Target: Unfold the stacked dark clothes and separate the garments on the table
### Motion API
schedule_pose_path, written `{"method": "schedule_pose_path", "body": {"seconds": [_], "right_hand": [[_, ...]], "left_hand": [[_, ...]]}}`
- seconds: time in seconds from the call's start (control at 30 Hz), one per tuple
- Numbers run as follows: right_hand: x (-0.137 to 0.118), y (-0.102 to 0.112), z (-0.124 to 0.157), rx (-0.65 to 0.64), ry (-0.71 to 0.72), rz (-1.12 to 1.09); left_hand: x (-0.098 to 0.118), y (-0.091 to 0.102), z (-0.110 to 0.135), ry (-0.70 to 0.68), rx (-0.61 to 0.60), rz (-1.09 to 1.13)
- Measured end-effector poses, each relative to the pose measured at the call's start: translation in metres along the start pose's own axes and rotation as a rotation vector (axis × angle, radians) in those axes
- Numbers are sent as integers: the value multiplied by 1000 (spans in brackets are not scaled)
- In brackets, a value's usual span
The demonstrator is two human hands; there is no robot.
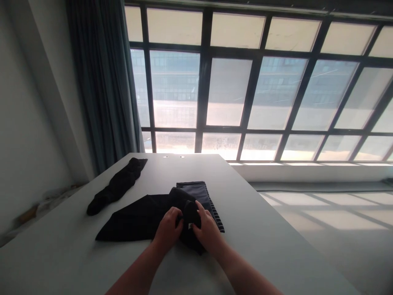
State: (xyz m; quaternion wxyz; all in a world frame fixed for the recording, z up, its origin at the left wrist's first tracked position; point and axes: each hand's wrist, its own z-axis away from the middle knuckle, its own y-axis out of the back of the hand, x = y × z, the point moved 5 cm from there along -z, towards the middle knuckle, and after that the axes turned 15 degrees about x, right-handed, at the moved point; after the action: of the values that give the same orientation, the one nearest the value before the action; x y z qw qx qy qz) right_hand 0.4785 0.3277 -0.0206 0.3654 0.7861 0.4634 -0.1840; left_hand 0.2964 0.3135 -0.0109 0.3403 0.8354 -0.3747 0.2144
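A black garment (135, 217) lies across the white table, spread flat on its left side and bunched up at its right end. My left hand (168, 225) has its fingers closed on the bunched part. Opposite it, my right hand (206, 224) grips the same bunch, thumb beside a small pale label. Partly under the bunch is a folded dark blue cloth (196, 189) with a black-and-white striped edge. Farther left, a second black cloth item (119, 182) lies crumpled lengthwise and touches neither hand.
The white table (260, 250) reaches toward the windows, with two small round fittings near its far edge. A dark curtain (101, 82) hangs behind its left corner. Some indistinct items (46, 205) lie low by the left wall. Sunlit floor shows at right.
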Motion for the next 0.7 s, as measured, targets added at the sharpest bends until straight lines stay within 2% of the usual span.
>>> {"method": "schedule_pose_path", "body": {"seconds": [0.17, 0.3, 0.43, 0.57, 0.7], "right_hand": [[-13, 4, -3, -100, 78, -63], [-21, 8, -1, -146, 124, -104], [-22, 15, -4, -154, 105, -149], [-20, 20, -8, -152, 136, -173], [-21, 23, -7, -99, 225, -145]], "left_hand": [[5, 2, 1, -14, 39, 111], [-1, 4, 3, 85, 45, 194], [-4, 8, 1, 175, 34, 234], [1, 6, -2, 224, -80, 393], [14, 3, 0, 80, -263, 352]]}}
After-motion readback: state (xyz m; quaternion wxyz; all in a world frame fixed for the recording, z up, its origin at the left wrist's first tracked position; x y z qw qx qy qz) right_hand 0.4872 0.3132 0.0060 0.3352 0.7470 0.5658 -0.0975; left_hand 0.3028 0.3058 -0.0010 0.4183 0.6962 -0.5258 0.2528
